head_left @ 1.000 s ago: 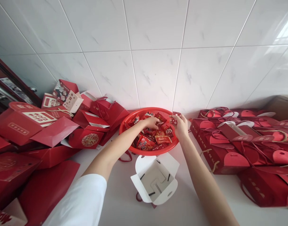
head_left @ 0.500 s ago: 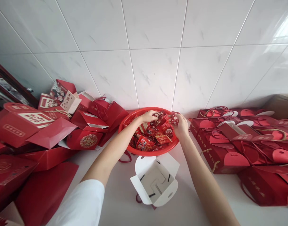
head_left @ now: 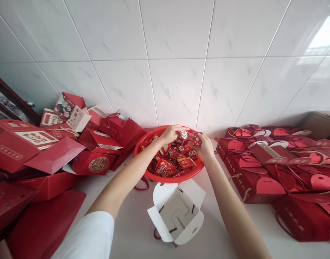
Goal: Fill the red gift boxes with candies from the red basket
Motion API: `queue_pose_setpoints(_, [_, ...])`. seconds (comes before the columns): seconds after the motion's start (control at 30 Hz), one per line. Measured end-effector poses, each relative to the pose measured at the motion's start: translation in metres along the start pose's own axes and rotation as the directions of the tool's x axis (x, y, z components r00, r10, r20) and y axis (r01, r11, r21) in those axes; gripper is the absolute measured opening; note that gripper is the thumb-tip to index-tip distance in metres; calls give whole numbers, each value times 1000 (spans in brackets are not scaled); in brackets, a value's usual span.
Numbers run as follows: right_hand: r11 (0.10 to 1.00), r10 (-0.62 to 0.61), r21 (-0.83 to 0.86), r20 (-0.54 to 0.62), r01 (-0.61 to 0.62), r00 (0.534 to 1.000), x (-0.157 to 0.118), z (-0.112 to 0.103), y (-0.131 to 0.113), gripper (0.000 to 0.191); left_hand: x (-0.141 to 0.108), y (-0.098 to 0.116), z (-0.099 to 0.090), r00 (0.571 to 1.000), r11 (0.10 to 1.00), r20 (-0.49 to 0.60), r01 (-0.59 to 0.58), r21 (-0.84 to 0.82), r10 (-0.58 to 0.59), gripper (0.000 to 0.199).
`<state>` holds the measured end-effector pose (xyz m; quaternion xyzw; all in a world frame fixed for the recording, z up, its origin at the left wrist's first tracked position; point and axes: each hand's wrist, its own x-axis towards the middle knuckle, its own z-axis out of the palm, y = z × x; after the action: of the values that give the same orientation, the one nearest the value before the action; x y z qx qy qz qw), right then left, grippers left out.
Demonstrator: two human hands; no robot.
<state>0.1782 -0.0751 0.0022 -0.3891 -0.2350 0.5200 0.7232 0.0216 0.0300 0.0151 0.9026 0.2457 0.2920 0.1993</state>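
A red plastic basket (head_left: 169, 179) full of red snack packets (head_left: 165, 166) stands against the wall. Over its back part, my left hand (head_left: 172, 133) holds a red packet with a pale print (head_left: 183, 134) under its fingers. My right hand (head_left: 206, 147), at the basket's right edge, has its fingers closed on a dark red packet with white dots (head_left: 197, 139). In front of the basket stands an open box (head_left: 178, 212), white inside, with its flaps spread and nothing in it.
Open red gift boxes (head_left: 50, 183) are piled at the left. Rows of closed red boxes (head_left: 258, 183) with cord handles fill the right side, with a brown carton (head_left: 319, 126) behind them. A white tiled wall (head_left: 178, 86) rises at the back.
My left hand has shifted a little, its fingers now stretched further over a packet whose pale print shows. My right hand still holds the dotted packet. The view has tilted slightly.
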Motion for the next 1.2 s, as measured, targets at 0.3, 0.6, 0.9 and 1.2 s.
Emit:
queue_pose_setpoints(0.3, [999, -21, -37, 135, 26, 991, -8, 0, 0, 35, 3, 17, 11, 991, 996, -107, 81, -48, -86, 64])
queue_pose_setpoints(0.6, [997, -50, -56, 91, 56, 995, -4, -2, 1, 33, 2, 25, -3, 985, 835, 42, 162, -526, -165, 35])
queue_pose_setpoints(0.9, [996, 75, -72, 279, -56, 957, -9, 0, -2, 40, 1, 19, 4, 992, 881, 113, 108, -461, -62, 34])
queue_pose_setpoints(1.2, [997, -66, 43, 0, 66, 998, 2, -4, 0, 24, -3, 17, 7, 746, 922, 653, 334, -196, -132, 39])
